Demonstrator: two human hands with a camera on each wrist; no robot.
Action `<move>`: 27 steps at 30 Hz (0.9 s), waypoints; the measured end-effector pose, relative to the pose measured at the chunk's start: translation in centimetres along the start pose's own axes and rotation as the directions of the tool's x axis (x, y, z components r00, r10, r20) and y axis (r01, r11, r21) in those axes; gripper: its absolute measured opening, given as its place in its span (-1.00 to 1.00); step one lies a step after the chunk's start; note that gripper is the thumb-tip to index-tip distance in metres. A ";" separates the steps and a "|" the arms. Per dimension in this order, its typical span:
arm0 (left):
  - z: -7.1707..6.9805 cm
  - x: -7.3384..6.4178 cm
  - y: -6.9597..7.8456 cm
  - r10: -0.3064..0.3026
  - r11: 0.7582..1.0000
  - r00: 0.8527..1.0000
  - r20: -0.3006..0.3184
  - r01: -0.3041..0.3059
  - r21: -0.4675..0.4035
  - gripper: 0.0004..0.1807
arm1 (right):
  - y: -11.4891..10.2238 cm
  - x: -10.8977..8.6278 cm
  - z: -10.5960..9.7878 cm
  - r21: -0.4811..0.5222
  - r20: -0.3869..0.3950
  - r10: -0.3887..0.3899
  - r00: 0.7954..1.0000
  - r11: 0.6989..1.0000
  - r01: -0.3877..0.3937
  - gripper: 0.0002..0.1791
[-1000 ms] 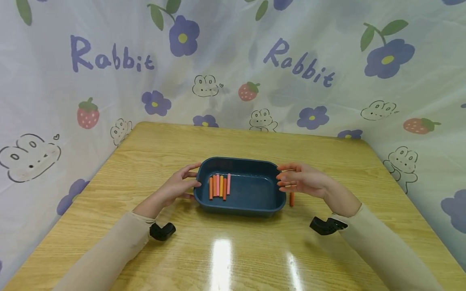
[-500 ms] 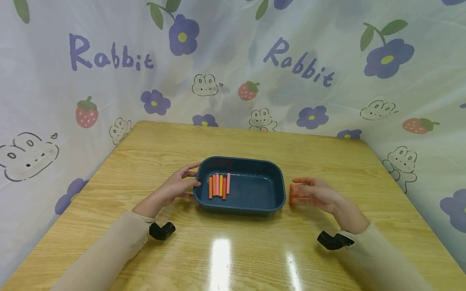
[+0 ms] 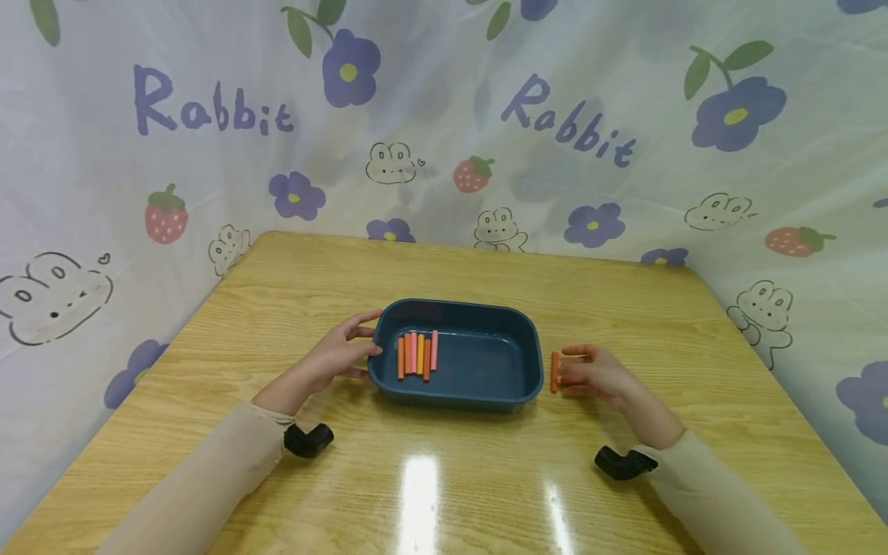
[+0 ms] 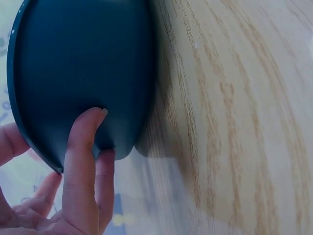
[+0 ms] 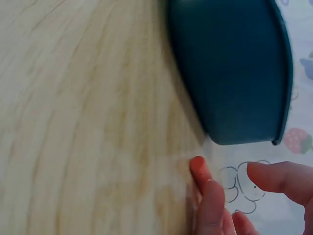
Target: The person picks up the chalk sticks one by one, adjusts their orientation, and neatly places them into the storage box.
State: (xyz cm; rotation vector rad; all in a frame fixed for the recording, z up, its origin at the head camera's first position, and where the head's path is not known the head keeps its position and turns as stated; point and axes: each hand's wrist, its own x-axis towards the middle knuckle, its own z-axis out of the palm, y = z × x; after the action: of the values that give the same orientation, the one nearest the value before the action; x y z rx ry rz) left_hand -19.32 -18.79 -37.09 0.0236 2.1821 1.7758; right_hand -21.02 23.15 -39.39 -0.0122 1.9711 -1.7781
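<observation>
A dark blue oval-cornered tub [image 3: 486, 399] stands on the table, with several pink, orange and yellow chalk-like sticks [image 3: 420, 356] side by side in its left half. My left hand [image 3: 336, 356] touches the tub's left end with spread fingers; the left wrist view shows fingertips [image 4: 80, 147] against its outer wall [image 4: 83, 63]. Just beyond the tub's right end, an orange stick [image 3: 554, 373] lies on the table. My right hand [image 3: 598, 378] is right beside it, its fingers lightly bent along the stick's right side. In the right wrist view one finger [image 5: 211, 205] overlaps the orange stick [image 5: 199, 166].
The wooden table [image 3: 486, 478] extends around the tub, with light glare near the front. A white cloth [image 3: 444, 116] printed with flowers and rabbits hangs behind and at both sides. Black wrist devices [image 3: 308, 441] sit at both beige sleeves [image 3: 201, 478].
My right hand has left the tub's right end, come down over the orange stick, then shifted to its right side. My left hand and the tub have stayed almost still.
</observation>
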 end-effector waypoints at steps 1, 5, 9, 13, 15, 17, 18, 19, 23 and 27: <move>0.0 0.0 0.0 -0.001 1.000 1.000 -0.001 0.001 0.003 -0.31 | 0.1 0.2 0.1 -0.013 -0.008 -0.001 1.000 1.000 0.001 -0.31; 0.0 0.0 0.0 -0.005 1.000 1.000 -0.006 0.005 0.006 -0.31 | 0.3 0.8 0.3 -0.054 -0.034 -0.014 0.999 0.998 0.013 -0.30; 0.1 0.0 0.0 -0.006 1.000 1.000 -0.008 0.006 0.002 -0.30 | 0.5 1.4 0.6 -0.114 -0.053 -0.035 0.998 0.993 0.029 -0.26; 0.1 0.1 0.0 -0.006 1.000 1.000 -0.010 0.006 0.006 -0.30 | 0.4 1.8 1.0 -0.185 -0.086 -0.036 0.996 0.983 0.019 -0.26; 0.1 0.1 0.0 -0.006 1.000 1.000 -0.007 0.006 0.004 -0.30 | 0.3 1.8 1.3 -0.222 -0.106 -0.035 0.994 0.975 0.010 -0.29; 0.1 0.1 0.0 -0.003 1.000 1.000 -0.004 0.003 0.002 -0.30 | 0.3 1.8 1.4 -0.243 -0.117 -0.035 0.992 0.970 0.006 -0.33; 0.0 0.1 0.0 -0.002 1.000 1.000 -0.003 0.002 0.001 -0.30 | 0.3 1.8 1.5 -0.253 -0.123 -0.035 0.992 0.968 0.003 -0.33; 0.0 0.1 0.0 -0.001 1.000 1.000 -0.002 0.001 0.001 -0.30 | 0.3 1.8 1.5 -0.262 -0.123 -0.037 0.992 0.965 0.004 -0.34; 0.1 0.0 0.0 -0.002 1.000 1.000 -0.002 0.002 -0.001 -0.30 | 0.2 1.8 1.6 -0.250 -0.122 -0.033 0.992 0.968 0.001 -0.37; 0.0 0.0 -0.1 -0.006 1.000 1.000 -0.004 0.006 -0.010 -0.30 | 0.1 1.7 1.4 -0.198 -0.108 -0.028 0.994 0.980 0.006 -0.36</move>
State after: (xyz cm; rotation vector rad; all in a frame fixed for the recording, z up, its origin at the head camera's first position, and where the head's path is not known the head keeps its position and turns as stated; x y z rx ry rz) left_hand -19.34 -18.76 -37.17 0.0111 2.1740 1.7844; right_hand -21.96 21.32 -40.12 0.0047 2.2260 -1.6176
